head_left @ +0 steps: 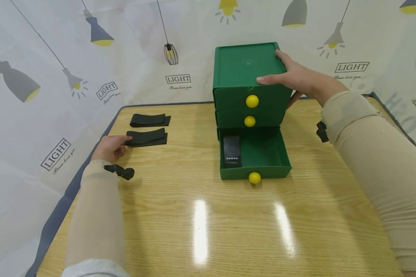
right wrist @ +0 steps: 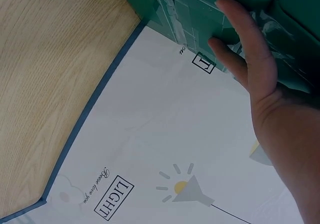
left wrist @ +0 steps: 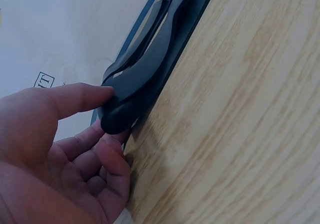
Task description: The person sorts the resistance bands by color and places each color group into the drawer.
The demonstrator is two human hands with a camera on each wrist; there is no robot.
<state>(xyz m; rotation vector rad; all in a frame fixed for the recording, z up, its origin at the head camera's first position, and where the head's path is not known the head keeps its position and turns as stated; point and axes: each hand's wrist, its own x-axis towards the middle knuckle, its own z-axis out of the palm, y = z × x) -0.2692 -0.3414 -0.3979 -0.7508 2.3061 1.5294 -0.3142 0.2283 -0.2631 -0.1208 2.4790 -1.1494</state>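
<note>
My left hand (head_left: 109, 147) is at the left end of the nearer black folded strap (head_left: 147, 137). In the left wrist view, a finger lies on top of the strap's rounded fold (left wrist: 117, 119), with other fingers curled under it, pinching it. My right hand (head_left: 303, 79) rests spread over the upper right edge of a green drawer cabinet (head_left: 246, 63). Its fingers (right wrist: 250, 38) lie fairly straight along the cabinet's side in the right wrist view. The bottom drawer (head_left: 263, 172) stands pulled out, holding a black band (head_left: 232, 148) with white dots along its left side.
A second black folded strap (head_left: 149, 120) lies just behind the first. The two upper drawers, with yellow knobs (head_left: 252, 101), are closed. A lamp-printed cloth (head_left: 194, 46) hangs behind and to the sides of the wooden table (head_left: 173, 184).
</note>
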